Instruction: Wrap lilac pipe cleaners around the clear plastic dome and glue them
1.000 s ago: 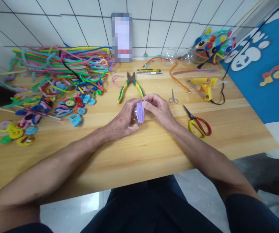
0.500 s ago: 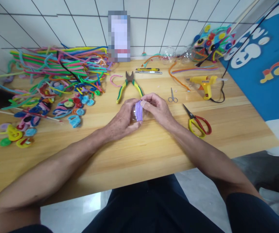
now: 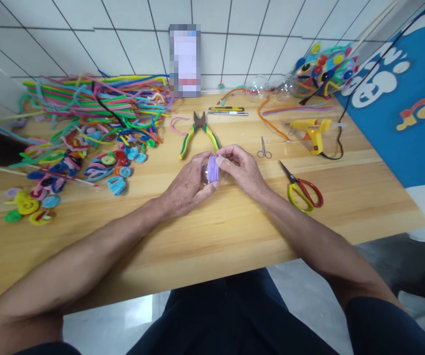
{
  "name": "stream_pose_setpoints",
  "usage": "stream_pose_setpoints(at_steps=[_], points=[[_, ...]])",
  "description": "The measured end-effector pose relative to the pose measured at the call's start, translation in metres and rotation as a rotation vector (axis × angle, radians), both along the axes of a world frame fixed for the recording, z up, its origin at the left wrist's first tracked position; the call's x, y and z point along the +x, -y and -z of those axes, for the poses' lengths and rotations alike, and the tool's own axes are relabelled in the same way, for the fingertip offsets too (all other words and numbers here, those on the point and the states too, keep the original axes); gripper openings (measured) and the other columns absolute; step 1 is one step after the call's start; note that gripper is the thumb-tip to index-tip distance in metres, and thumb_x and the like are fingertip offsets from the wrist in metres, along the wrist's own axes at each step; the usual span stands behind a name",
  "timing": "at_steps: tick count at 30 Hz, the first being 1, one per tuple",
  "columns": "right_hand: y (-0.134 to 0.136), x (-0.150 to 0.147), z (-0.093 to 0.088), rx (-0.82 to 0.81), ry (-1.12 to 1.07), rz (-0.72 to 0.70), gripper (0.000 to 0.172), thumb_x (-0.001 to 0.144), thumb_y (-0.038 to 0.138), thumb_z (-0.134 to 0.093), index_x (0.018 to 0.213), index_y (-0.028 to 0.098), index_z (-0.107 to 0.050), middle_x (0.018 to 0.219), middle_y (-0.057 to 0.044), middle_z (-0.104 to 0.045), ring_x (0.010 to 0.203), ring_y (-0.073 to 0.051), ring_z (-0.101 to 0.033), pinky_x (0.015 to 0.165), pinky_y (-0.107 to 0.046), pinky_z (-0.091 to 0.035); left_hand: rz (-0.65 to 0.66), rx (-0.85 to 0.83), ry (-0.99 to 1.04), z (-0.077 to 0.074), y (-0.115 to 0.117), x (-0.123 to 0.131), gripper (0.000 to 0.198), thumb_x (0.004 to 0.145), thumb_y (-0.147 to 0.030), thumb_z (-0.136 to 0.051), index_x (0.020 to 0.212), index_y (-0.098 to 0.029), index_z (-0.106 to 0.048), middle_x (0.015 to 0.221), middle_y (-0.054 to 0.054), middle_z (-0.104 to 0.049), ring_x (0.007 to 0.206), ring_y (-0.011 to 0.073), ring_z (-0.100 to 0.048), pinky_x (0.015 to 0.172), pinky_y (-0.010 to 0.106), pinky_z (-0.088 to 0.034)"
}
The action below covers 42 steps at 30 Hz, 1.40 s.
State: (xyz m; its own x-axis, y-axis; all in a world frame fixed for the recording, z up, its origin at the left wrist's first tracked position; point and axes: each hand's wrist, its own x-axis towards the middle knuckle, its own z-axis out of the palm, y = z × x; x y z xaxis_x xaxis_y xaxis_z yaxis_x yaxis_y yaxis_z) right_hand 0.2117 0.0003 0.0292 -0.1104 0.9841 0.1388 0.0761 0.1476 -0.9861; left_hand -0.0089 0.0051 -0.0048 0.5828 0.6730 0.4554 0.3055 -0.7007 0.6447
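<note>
Between my hands, above the wooden table, is a clear plastic ball (image 3: 205, 176) with a band of purple pipe cleaner (image 3: 213, 170) around its middle. My left hand (image 3: 188, 185) is closed around the ball's left side, thumb along the near edge. On the right side, my right hand (image 3: 239, 165) presses its thumb on the purple band with the fingers curled behind. Parts of the ball are hidden by my fingers. Just beyond my hands, pliers (image 3: 199, 123) with yellow-green handles lie spread.
Pipe cleaners (image 3: 83, 98) and coiled pieces are heaped at left. Small scissors (image 3: 263, 149), larger red-and-yellow scissors (image 3: 301, 190) and a yellow glue gun (image 3: 312, 130) lie at right. Cutter knives (image 3: 227, 109) lie behind. A phone (image 3: 185, 59) leans on the tiled wall.
The view has shifted slightly, so everything appears a little lower and to the right. Both hands keep their hold on the ball, with hardly any movement.
</note>
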Motion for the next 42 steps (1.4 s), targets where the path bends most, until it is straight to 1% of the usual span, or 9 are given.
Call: stream_pose_setpoints(at_steps=[6, 10, 15, 19, 24, 28, 33, 38, 42], points=[[0.001, 0.000, -0.001, 0.010, 0.018, 0.006, 0.039, 0.085, 0.056, -0.087, 0.102, 0.024, -0.072, 0.099, -0.001, -0.078, 0.097, -0.020, -0.071, 0.089, -0.035, -0.058, 0.023, 0.023, 0.043, 0.001, 0.000, 0.003, 0.074, 0.106, -0.052, -0.066, 0.167, -0.028, -0.031, 0.162, 0.021, -0.053, 0.150, 0.0377, -0.056, 0.127, 0.064, -0.052], [0.001, 0.001, -0.001, 0.029, 0.020, -0.001, 0.038, 0.087, 0.055, -0.086, 0.105, 0.024, -0.072, 0.103, -0.002, -0.078, 0.099, -0.021, -0.072, 0.092, -0.037, -0.058, 0.020, 0.039, 0.023, 0.001, -0.001, 0.002, 0.076, 0.104, -0.050, -0.068, 0.166, -0.025, -0.031, 0.161, 0.022, -0.052, 0.150, 0.0394, -0.055, 0.128, 0.066, -0.050], [0.001, 0.001, -0.002, 0.031, 0.026, 0.021, 0.050, 0.082, 0.061, -0.090, 0.110, 0.025, -0.068, 0.109, -0.004, -0.078, 0.103, -0.022, -0.073, 0.094, -0.039, -0.060, 0.054, 0.006, 0.024, 0.000, 0.000, 0.000, 0.076, 0.105, -0.048, -0.068, 0.167, -0.026, -0.030, 0.163, 0.021, -0.050, 0.152, 0.0384, -0.053, 0.128, 0.064, -0.050], [0.001, -0.001, -0.003, 0.021, 0.017, 0.040, 0.054, 0.080, 0.062, -0.092, 0.110, 0.026, -0.066, 0.109, -0.004, -0.078, 0.104, -0.022, -0.074, 0.096, -0.040, -0.060, 0.035, -0.137, 0.070, -0.008, 0.005, 0.002, 0.069, 0.106, -0.053, -0.065, 0.163, -0.024, -0.037, 0.161, 0.020, -0.052, 0.150, 0.0372, -0.054, 0.130, 0.064, -0.048], [0.005, -0.003, -0.003, 0.036, 0.058, 0.038, 0.042, 0.083, 0.053, -0.087, 0.107, 0.025, -0.066, 0.108, -0.004, -0.079, 0.103, -0.022, -0.073, 0.089, -0.038, -0.060, 0.010, -0.407, 0.152, -0.021, 0.012, 0.004, 0.052, 0.110, -0.052, -0.060, 0.153, -0.025, -0.047, 0.148, 0.014, -0.061, 0.135, 0.0315, -0.063, 0.120, 0.059, -0.055], [0.008, -0.003, -0.005, 0.024, 0.058, 0.036, 0.040, 0.083, 0.049, -0.087, 0.108, 0.025, -0.067, 0.107, -0.004, -0.078, 0.105, -0.023, -0.073, 0.086, -0.036, -0.059, 0.009, -0.485, 0.202, -0.022, 0.014, 0.005, 0.045, 0.109, -0.047, -0.062, 0.147, -0.026, -0.050, 0.143, 0.011, -0.062, 0.129, 0.0278, -0.065, 0.115, 0.053, -0.058], [0.010, -0.004, -0.008, 0.038, 0.059, 0.013, 0.045, 0.083, 0.056, -0.090, 0.109, 0.026, -0.069, 0.109, -0.003, -0.079, 0.107, -0.023, -0.073, 0.088, -0.037, -0.060, -0.017, -0.402, 0.224, -0.016, 0.016, 0.008, 0.045, 0.107, -0.040, -0.064, 0.147, -0.025, -0.049, 0.139, 0.011, -0.062, 0.123, 0.0258, -0.066, 0.108, 0.049, -0.061], [0.009, -0.005, -0.009, 0.063, 0.014, -0.031, 0.053, 0.080, 0.064, -0.093, 0.110, 0.026, -0.071, 0.112, -0.003, -0.080, 0.106, -0.023, -0.075, 0.095, -0.039, -0.061, -0.095, -0.081, 0.201, -0.012, 0.012, 0.009, 0.054, 0.100, -0.033, -0.072, 0.148, -0.027, -0.049, 0.150, 0.014, -0.059, 0.141, 0.0303, -0.059, 0.122, 0.056, -0.052], [0.006, -0.005, -0.005, 0.062, -0.009, -0.047, 0.053, 0.080, 0.063, -0.095, 0.109, 0.026, -0.071, 0.110, -0.003, -0.081, 0.104, -0.022, -0.075, 0.096, -0.039, -0.061, -0.096, -0.025, 0.174, -0.010, 0.006, 0.008, 0.056, 0.099, -0.032, -0.073, 0.148, -0.026, -0.048, 0.150, 0.015, -0.060, 0.143, 0.0315, -0.059, 0.123, 0.057, -0.051]])
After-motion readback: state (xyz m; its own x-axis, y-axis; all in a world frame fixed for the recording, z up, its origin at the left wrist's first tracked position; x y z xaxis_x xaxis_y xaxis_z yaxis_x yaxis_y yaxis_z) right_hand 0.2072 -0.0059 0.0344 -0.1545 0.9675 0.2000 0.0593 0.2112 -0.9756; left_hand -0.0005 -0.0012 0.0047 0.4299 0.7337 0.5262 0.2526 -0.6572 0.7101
